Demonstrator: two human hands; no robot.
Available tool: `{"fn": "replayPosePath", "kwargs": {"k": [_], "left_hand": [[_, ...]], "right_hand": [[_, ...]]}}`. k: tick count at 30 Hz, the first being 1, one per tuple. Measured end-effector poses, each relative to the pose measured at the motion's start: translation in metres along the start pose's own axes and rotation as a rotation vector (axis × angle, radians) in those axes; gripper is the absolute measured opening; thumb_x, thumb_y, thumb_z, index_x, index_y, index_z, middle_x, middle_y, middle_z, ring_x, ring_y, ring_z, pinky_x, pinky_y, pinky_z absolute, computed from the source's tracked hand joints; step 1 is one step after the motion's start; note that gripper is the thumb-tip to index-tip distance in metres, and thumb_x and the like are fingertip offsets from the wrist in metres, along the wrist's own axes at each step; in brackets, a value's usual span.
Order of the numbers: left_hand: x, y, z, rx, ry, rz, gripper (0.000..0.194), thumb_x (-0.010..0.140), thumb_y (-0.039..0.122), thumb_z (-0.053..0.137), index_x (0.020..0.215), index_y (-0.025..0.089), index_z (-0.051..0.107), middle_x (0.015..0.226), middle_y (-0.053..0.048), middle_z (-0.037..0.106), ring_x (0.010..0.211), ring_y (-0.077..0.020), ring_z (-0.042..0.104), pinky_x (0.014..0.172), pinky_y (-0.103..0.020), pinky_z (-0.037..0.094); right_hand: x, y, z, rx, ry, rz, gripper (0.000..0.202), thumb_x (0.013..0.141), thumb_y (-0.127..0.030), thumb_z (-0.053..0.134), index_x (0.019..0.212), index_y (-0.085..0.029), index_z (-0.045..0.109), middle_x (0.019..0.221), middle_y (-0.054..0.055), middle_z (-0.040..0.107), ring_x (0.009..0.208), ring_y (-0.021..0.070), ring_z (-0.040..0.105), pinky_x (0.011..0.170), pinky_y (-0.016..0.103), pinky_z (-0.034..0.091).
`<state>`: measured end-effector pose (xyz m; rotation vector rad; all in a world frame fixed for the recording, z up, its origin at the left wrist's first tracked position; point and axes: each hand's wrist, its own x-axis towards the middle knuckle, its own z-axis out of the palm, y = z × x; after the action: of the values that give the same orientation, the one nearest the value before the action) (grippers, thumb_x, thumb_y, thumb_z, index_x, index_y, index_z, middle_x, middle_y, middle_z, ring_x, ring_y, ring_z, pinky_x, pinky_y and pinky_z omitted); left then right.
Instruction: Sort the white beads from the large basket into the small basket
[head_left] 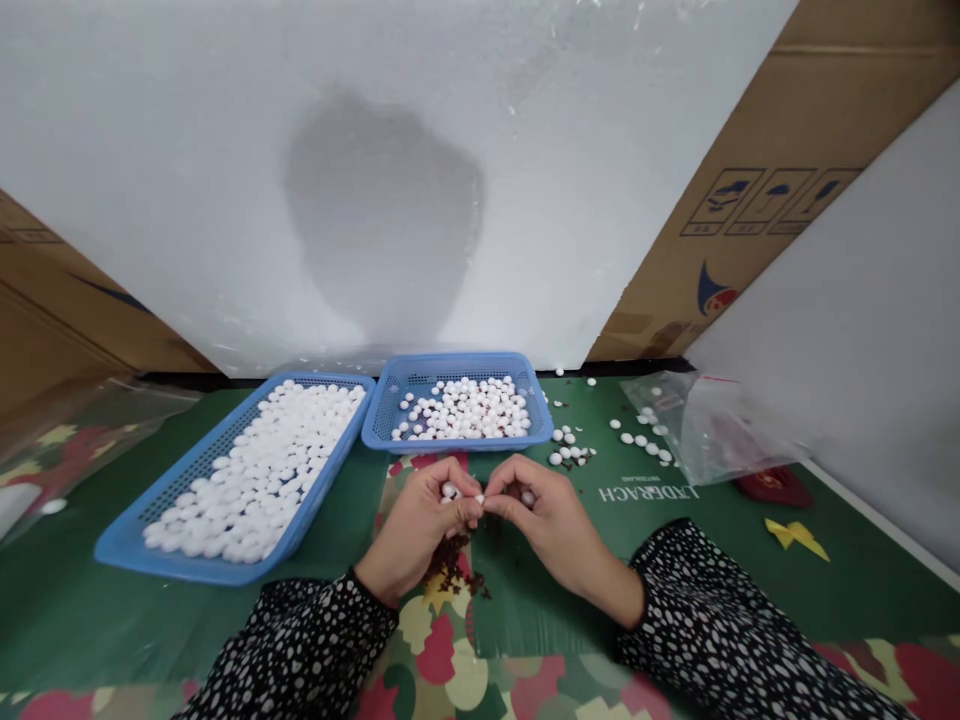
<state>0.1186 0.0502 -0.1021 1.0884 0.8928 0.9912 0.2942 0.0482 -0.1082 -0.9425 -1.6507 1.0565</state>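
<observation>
In the head view, our left hand (412,520) and right hand (553,520) meet over the table (735,600), fingertips pinched on a white ball (480,498); more balls (527,497) show inside our curled fingers. Dark bits (452,573) lie beneath our left hand. Toward the table's back edge stands a blue basket (450,447) of white balls; a fuller basket (176,570) sits left of it.
</observation>
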Motion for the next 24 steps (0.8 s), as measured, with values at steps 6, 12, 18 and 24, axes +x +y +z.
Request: {"fn": "replayPosePath", "kwargs": {"k": [6, 12, 18, 24], "left_hand": [[-0.002, 0.001, 0.001, -0.017, -0.006, -0.005, 0.030, 0.071, 0.024, 0.080, 0.069, 0.014, 0.051, 0.074, 0.002, 0.058, 0.055, -0.0059, 0.049, 0.049, -0.018, 0.031], [-0.003, 0.011, 0.004, -0.007, -0.016, -0.045, 0.032, 0.071, 0.029, 0.080, 0.074, 0.016, 0.051, 0.062, 0.004, 0.052, 0.052, -0.0064, 0.044, 0.046, -0.017, 0.026], [-0.002, 0.011, 0.004, 0.004, -0.015, -0.034, 0.038, 0.070, 0.028, 0.081, 0.085, 0.020, 0.046, 0.064, 0.006, 0.053, 0.052, -0.0071, 0.044, 0.046, -0.017, 0.027], [0.001, 0.016, 0.003, -0.048, 0.087, -0.099, 0.028, 0.087, 0.039, 0.063, 0.099, 0.016, 0.051, 0.078, -0.001, 0.060, 0.057, -0.0072, 0.040, 0.046, -0.019, 0.025]], "right_hand": [[-0.001, 0.004, 0.003, 0.108, -0.029, 0.045, 0.014, 0.092, -0.023, 0.067, 0.081, -0.020, 0.061, 0.078, -0.001, 0.058, 0.067, 0.0156, 0.049, 0.060, 0.025, 0.038], [0.003, 0.000, -0.004, 0.305, -0.146, 0.044, 0.012, 0.094, -0.034, 0.066, 0.097, -0.022, 0.062, 0.080, -0.002, 0.056, 0.070, 0.0164, 0.050, 0.064, 0.026, 0.040], [0.006, -0.003, -0.008, 0.115, -0.190, -0.031, 0.006, 0.094, -0.029, 0.067, 0.098, -0.026, 0.069, 0.090, 0.000, 0.055, 0.078, 0.0175, 0.051, 0.069, 0.028, 0.040], [0.007, -0.001, -0.022, 0.415, -0.301, 0.202, 0.010, 0.093, -0.026, 0.060, 0.100, -0.022, 0.053, 0.085, -0.002, 0.053, 0.060, 0.0122, 0.042, 0.053, 0.022, 0.032]]}}
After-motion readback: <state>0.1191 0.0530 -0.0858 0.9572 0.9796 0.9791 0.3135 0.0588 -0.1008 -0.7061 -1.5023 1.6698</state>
